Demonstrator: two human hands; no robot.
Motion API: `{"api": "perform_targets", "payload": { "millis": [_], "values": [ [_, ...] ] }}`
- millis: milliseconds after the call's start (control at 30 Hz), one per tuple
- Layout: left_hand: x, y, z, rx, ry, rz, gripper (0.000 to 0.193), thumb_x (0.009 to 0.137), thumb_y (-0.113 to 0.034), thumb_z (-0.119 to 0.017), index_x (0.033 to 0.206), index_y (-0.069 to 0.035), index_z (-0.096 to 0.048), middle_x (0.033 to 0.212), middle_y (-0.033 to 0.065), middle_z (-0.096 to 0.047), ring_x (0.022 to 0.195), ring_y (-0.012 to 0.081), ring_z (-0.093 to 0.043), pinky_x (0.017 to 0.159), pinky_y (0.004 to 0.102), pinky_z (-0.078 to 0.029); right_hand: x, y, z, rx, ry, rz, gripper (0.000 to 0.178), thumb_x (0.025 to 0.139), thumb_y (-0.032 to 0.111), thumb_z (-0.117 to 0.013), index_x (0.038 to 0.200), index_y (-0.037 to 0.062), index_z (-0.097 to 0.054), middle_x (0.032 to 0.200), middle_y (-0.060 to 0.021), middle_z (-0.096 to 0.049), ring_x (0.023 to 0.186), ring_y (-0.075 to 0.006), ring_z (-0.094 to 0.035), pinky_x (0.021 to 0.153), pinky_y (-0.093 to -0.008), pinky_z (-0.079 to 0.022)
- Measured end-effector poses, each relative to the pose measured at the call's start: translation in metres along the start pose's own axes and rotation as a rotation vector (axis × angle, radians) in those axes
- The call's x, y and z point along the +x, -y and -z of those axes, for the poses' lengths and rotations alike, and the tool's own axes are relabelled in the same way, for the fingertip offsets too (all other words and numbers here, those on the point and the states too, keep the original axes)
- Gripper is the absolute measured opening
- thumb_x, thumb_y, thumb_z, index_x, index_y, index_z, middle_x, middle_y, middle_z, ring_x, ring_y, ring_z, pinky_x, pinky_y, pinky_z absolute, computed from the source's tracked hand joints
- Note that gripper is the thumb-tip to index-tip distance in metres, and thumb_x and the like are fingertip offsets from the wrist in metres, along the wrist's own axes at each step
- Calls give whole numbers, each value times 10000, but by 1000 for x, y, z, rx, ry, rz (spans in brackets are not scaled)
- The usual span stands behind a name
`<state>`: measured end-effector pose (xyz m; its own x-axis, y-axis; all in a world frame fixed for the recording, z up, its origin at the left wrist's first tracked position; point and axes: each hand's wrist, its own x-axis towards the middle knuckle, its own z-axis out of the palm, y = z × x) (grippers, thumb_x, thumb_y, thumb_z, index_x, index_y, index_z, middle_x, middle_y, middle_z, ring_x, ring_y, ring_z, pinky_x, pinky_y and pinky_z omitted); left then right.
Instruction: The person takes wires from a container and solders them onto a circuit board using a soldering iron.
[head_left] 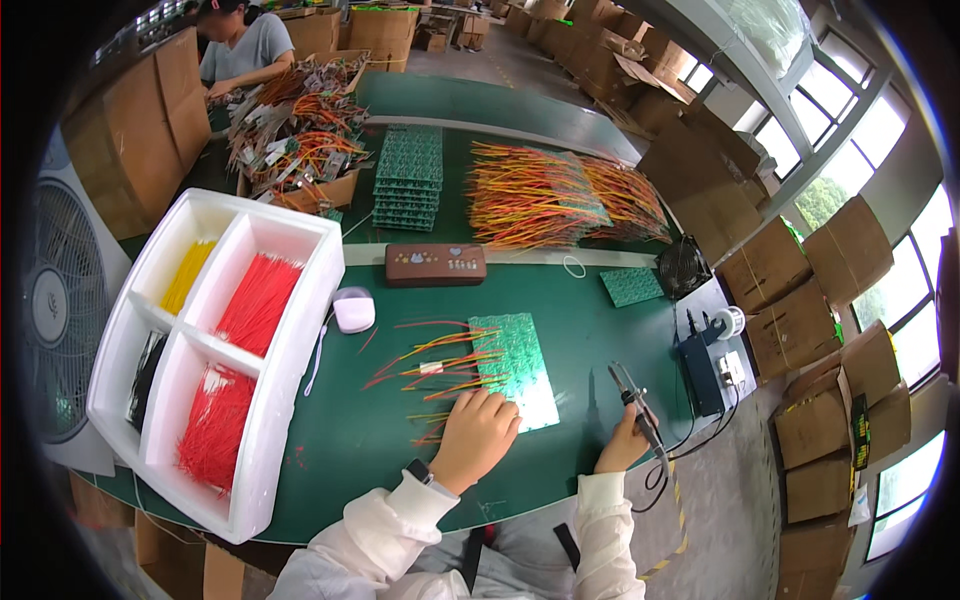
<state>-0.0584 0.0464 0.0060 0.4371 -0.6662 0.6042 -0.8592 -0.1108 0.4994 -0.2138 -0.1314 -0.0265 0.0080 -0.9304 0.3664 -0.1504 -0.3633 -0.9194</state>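
A green circuit-board panel [517,362] lies on the green table in front of me. Red, yellow and orange wires [437,366] stick out from its left side, and a small white piece [431,368] lies among them. Over the panel's lower left edge, my left hand [478,432] has its fingers curled and pressed together. What they pinch, if anything, is hidden beneath them. Off to the right of the panel, my right hand [624,442] grips a soldering iron [643,415] with a metal frame and a dark cable. Its tip points up and away, apart from the panel.
A white foam box [335,250] on the left holds red, yellow and black wires. Behind are stacked boards [408,180], wired bundles [540,195] and a brown case [436,265]. A dark station box [702,372] and small fan [683,267] stand right. A person [245,50] works far left.
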Motion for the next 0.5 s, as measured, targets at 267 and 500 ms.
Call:
{"api": "perform_targets", "payload": {
  "millis": [267,500],
  "values": [
    [-2,0,4,13,75,-25,71,697,-104,-615,712,-74,-552,721,29,-506,711,194,-491,660,314,-373,-11,19,-4,124,104,-26,220,832,116,-565,999,2,-478,932,-64,-553,818,-97,-505,736,-209,-396],
    [3,-4,7,0,21,-67,105,680,-97,-640,742,-69,-560,772,35,-501,735,209,-484,681,321,-371,-12,25,-4,131,229,-32,244,824,125,-583,998,1,-464,893,-42,-543,774,-65,-495,691,-161,-387]
  ]
}}
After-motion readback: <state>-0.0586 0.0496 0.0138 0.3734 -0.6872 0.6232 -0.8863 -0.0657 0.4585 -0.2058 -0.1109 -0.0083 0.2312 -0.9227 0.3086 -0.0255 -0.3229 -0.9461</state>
